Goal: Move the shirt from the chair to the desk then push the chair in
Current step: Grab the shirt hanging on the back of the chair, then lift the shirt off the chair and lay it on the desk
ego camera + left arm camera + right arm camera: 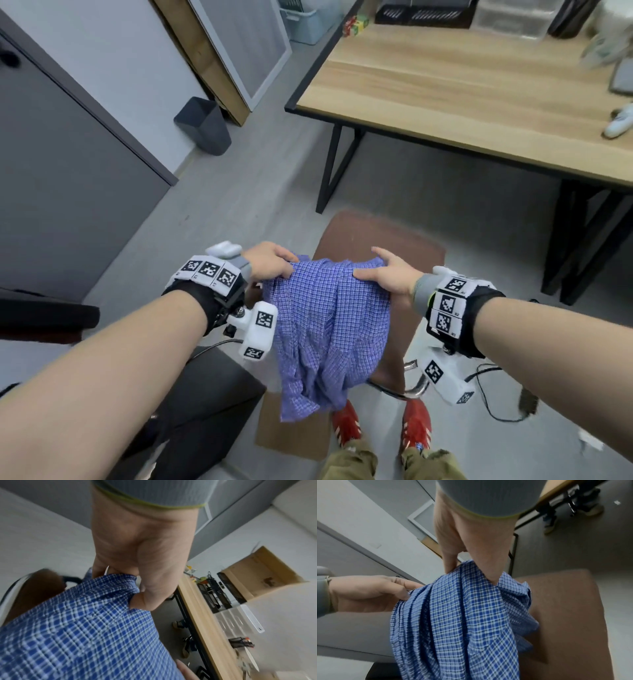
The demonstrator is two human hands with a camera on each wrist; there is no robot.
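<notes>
I'm pinching the blue checked shirt (330, 318) at its top edge with my left hand (270, 260) and right hand (387, 277), fingers curled into the cloth, so it's hanging over the brown chair (383, 236) seat. I'm judging this as the first step, lift-off; next I'm needing to carry it forward-right onto the wooden desk (462, 92), well apart, before pushing the chair.

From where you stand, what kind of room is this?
Probably an office or workroom: a long wooden desk with black metal legs, black mesh file trays on it, and a dark grey waste bin by the wall.
</notes>
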